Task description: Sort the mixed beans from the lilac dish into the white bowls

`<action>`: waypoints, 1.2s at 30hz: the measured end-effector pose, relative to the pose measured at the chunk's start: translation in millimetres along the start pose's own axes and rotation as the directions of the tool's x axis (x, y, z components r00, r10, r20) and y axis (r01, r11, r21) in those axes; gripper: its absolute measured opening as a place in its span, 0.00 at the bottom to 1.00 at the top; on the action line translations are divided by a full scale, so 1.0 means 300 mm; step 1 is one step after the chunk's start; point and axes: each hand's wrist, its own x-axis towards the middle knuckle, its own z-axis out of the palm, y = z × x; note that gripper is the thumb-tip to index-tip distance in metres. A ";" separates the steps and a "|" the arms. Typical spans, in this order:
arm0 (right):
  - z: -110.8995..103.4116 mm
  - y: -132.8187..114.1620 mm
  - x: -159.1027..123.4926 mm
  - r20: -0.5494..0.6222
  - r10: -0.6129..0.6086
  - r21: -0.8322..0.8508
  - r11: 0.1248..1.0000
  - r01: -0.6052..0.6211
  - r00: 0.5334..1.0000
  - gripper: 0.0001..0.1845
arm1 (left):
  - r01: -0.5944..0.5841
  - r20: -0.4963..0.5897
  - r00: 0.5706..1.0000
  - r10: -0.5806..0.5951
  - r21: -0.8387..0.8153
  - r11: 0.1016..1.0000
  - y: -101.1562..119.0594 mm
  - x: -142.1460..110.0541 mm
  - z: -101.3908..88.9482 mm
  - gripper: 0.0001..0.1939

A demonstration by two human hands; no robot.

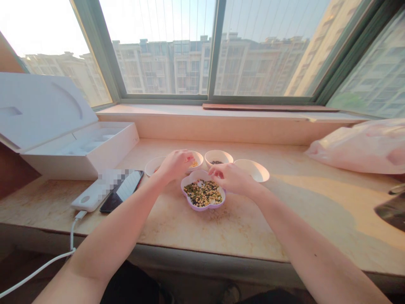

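A purple flower-shaped bowl [187, 198] of mixed beans sits on the stone windowsill. Behind it stand several small white bowls: one at the left [152, 164], one with yellow grains [198, 159], one with dark grains [218, 157] and one at the right [255, 169]. My left hand [174, 164] hovers over the yellow-grain bowl, fingers curled in a pinch; what they hold is too small to see. My right hand [230, 177] is over the far right edge of the purple bowl, fingers bent down and pinched toward the beans.
An open white box [79, 152] stands at the left. A white power bank [95, 192] with a cable and a black phone [123, 192] lie beside it. A pink plastic bag [360, 145] rests at the right, with a dark object [390, 211] at the right edge.
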 end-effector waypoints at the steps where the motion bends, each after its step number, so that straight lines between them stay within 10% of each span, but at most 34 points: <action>1: 0.004 -0.005 0.000 0.005 -0.027 0.012 1.000 0.027 1.000 0.12 | 0.037 0.016 0.999 -0.037 0.016 0.999 -0.012 0.003 0.008 0.15; 12: 0.073 -0.043 0.005 0.206 -0.282 0.046 0.959 0.279 0.937 0.18 | 0.077 0.110 0.990 -0.083 0.061 0.995 -0.010 -0.002 0.010 0.17; 28: 0.093 -0.025 0.016 0.135 -0.178 0.150 0.976 0.158 0.975 0.14 | -0.053 0.059 0.997 0.053 -0.012 0.999 0.019 -0.012 0.017 0.11; 36: 0.081 -0.034 0.017 -0.050 -0.008 0.532 0.846 0.033 0.999 0.05 | -0.158 -0.029 0.987 0.156 -0.175 0.972 0.046 -0.002 0.041 0.14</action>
